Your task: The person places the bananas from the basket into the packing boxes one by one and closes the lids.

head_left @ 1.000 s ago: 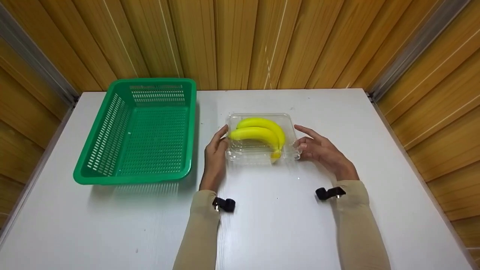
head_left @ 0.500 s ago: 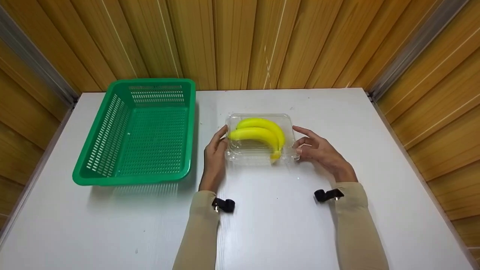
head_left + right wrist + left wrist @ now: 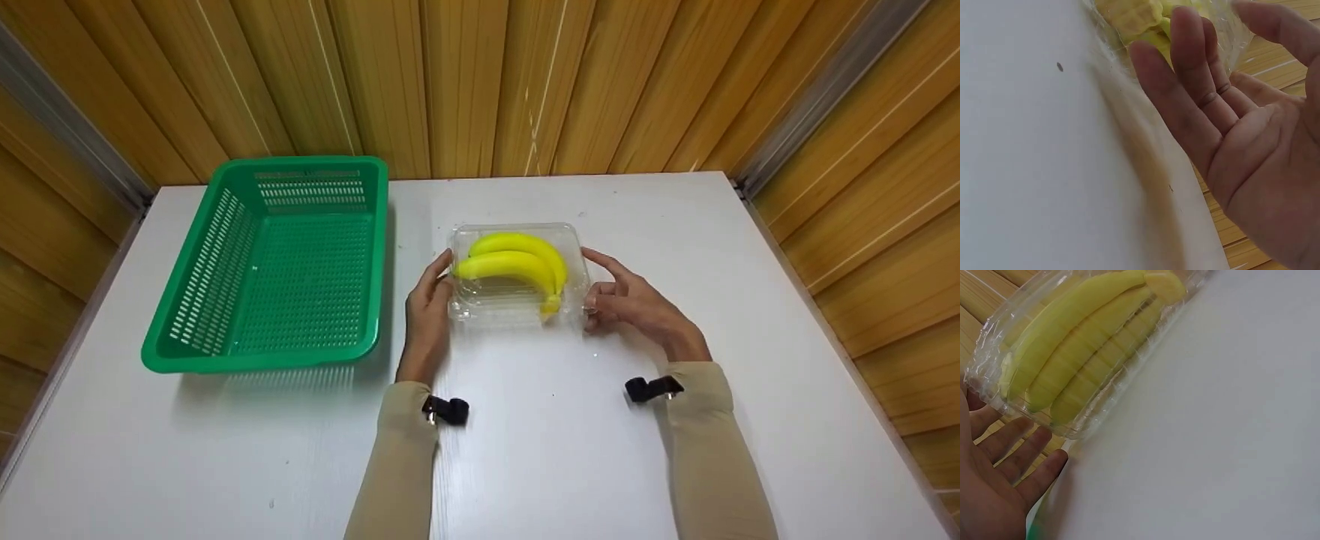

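A clear plastic clamshell box [image 3: 480,306] sits on the white table with a bunch of yellow bananas [image 3: 517,264] inside, their joined stem end at the near right. From the left wrist view, several bananas [image 3: 1078,340] show through the ribbed side wall. My left hand [image 3: 429,319] is at the box's left side, its fingertips right against the wall and its fingers [image 3: 1041,475] extended and slightly spread. On the opposite side is my right hand [image 3: 641,307], palm turned inward. Its fingers [image 3: 1176,107] are loosely bent, with the tips at the box's right edge.
A green perforated basket [image 3: 375,262] stands left of the box, close to my left hand. The white table [image 3: 525,450] ends at the back against a wooden plank wall [image 3: 465,90]. Plank walls also flank both sides.
My right hand's fingers have shifted slightly inward and toward me along the box's right edge. The left hand, box and bananas keep their places; the head view has shifted a little.
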Demonstrator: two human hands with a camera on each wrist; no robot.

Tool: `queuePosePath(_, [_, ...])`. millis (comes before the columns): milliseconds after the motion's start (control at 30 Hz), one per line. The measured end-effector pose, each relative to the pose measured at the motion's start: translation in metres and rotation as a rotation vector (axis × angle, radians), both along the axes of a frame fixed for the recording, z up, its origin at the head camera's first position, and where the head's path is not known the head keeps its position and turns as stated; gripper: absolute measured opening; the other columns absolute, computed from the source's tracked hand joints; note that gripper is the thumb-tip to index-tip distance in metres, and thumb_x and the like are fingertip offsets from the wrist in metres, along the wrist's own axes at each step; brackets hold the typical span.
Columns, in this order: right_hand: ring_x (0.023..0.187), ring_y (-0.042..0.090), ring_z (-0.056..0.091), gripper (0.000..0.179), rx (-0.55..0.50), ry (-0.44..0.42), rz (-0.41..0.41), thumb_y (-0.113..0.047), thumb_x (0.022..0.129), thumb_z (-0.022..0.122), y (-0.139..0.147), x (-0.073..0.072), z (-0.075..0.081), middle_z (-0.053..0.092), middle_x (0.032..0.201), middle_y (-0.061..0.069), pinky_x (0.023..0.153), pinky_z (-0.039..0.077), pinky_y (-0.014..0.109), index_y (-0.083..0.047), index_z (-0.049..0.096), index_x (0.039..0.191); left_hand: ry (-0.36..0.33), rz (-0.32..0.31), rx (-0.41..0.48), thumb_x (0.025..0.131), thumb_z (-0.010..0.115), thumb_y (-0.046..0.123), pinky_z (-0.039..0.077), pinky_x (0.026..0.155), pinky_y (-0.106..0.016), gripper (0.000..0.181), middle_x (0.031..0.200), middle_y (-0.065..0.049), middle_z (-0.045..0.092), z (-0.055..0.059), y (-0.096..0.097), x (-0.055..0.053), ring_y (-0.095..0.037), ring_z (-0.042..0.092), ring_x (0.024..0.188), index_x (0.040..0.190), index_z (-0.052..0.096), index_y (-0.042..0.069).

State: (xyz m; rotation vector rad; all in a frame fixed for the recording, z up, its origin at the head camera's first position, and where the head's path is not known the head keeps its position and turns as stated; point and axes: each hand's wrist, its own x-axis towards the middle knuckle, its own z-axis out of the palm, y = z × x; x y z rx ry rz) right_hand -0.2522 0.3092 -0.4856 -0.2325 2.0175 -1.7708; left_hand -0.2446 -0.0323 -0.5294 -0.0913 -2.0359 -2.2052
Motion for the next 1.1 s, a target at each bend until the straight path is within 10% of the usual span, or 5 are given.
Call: queuePosePath(1100, [0.076, 0.025, 0.074, 0.088, -0.169, -0.051, 0.001, -0.001, 0.099, 0.065, -0.002, -0.001, -0.011, 0.066, 0.088, 0.009, 0.075, 0.065, 0.047, -0.028, 0.020, 0.170, 0.003, -0.014, 0.009, 0.109, 0.047, 0.013, 0.055, 0.101, -0.045, 0.049, 0.155, -0.001, 0.057, 0.000, 0.000, 0.002, -0.022, 0.066, 0.124, 0.158, 0.053, 0.017])
